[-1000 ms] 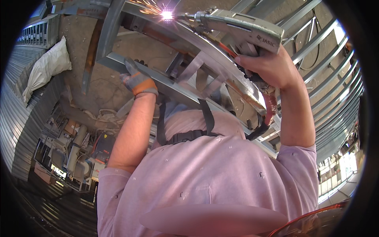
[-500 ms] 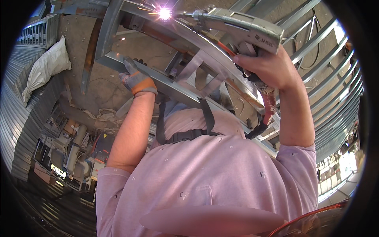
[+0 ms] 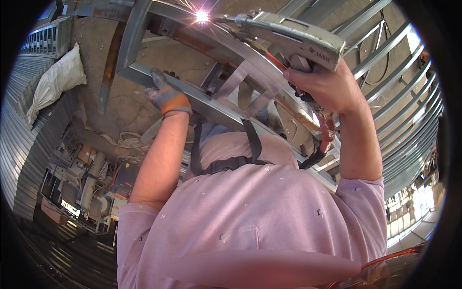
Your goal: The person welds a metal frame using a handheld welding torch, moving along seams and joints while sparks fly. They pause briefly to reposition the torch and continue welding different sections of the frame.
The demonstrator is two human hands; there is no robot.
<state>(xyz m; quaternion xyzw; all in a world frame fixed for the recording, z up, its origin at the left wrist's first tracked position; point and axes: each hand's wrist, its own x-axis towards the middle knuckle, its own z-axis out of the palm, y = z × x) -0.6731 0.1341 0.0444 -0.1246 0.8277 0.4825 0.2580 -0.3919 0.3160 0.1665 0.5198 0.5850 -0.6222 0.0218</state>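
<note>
My right hand (image 3: 331, 89), bare, is wrapped round the grip of a pale grey welding gun (image 3: 293, 36). The gun's nozzle points left, and a glaring weld spot (image 3: 202, 17) with sparks burns just off its tip on a metal bar of the frame. A dark cable in a reddish sleeve (image 3: 327, 130) hangs below the grip. My left hand (image 3: 167, 96), in a grey and orange glove, is closed over the near rail (image 3: 211, 103) of the steel frame. Some of its fingertips are hidden behind that rail.
On the left lie a white sack (image 3: 60, 79) and stacked corrugated metal sheets (image 3: 19, 139). Equipment with a grey cylinder (image 3: 92, 180) stands at the lower left. Long curved-looking metal bars (image 3: 406, 79) fill the right side. The frame's near rail passes close to my waist.
The back of the welding gun has dipped slightly nearer to me, along with my right hand. Sparks fan out differently at the weld spot. My left hand stays on the rail.
</note>
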